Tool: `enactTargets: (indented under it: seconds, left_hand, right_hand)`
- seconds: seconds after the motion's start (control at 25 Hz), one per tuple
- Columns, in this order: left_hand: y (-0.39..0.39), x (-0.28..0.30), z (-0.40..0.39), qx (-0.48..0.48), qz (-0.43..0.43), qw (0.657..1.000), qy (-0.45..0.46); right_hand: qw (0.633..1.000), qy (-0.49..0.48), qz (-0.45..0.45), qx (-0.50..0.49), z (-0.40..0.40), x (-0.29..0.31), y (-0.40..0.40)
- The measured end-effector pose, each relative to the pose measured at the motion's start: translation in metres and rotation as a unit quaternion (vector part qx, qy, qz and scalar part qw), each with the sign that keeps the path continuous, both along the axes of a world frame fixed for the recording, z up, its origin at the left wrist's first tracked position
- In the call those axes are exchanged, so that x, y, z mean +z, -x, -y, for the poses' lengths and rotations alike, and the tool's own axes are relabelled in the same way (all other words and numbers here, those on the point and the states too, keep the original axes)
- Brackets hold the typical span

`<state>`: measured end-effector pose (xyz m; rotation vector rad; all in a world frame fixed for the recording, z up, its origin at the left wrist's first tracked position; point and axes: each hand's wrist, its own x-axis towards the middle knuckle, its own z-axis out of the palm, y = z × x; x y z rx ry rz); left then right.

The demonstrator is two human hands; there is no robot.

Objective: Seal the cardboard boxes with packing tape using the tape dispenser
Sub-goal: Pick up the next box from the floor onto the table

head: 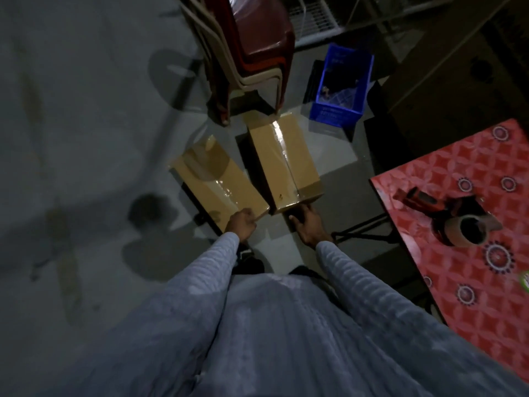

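Note:
Two closed cardboard boxes lie side by side on the floor, each with shiny clear tape along its top seam. My left hand [241, 224] is curled at the near corner of the left box [217, 179]. My right hand [307, 224] reaches the near end of the right box [283, 161], fingers spread against its lower edge. The red tape dispenser [446, 216] with its roll of tape lies on the red patterned table [469, 282] at the right, away from both hands.
Stacked plastic chairs [252, 53] stand just behind the boxes. A blue crate [340, 84] sits on the floor behind the right box. Dark folding table legs [360, 233] reach toward my right hand. Grey floor stretches to the left.

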<state>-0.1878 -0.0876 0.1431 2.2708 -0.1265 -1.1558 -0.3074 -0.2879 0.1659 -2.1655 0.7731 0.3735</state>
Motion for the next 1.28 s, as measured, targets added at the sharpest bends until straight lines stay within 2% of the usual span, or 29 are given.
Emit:
enactTargets:
  seconds: [0.24,0.4,0.52,0.68,0.8,0.96,1.12,1.28]
  left_hand:
    - [-0.038,-0.012,-0.059,0.12,-0.023,0.992,-0.015]
    - [-0.071,-0.052,-0.086,0.194,-0.039,0.98,-0.032]
    - [-0.101,-0.125,-0.094,0.222,-0.055,0.972,-0.049]
    - [-0.148,-0.263,-0.098,0.26,-0.095,0.958,-0.07]
    - [-0.177,-0.344,-0.089,0.276,-0.083,0.954,-0.086]
    - [-0.207,-0.426,-0.082,0.311,-0.022,0.941,-0.135]
    - [-0.213,-0.474,-0.082,0.314,-0.009,0.943,-0.108]
    - [-0.215,-0.48,-0.081,0.335,-0.001,0.938,-0.085]
  right_hand:
    - [0.993,0.014,-0.052,0.105,-0.026,-0.021,-0.077]
    - [0.983,0.0,-0.074,0.17,-0.027,-0.061,-0.144]
    - [0.966,0.015,-0.1,0.237,-0.031,-0.139,-0.199]
    - [0.934,0.046,-0.133,0.329,-0.055,-0.285,-0.268]
    - [0.925,0.088,-0.155,0.336,-0.078,-0.385,-0.304]
    - [0.928,0.099,-0.181,0.311,-0.097,-0.478,-0.336]
    - [0.934,0.141,-0.138,0.298,-0.104,-0.512,-0.335]
    - [0.937,0.147,-0.113,0.295,-0.098,-0.523,-0.331]
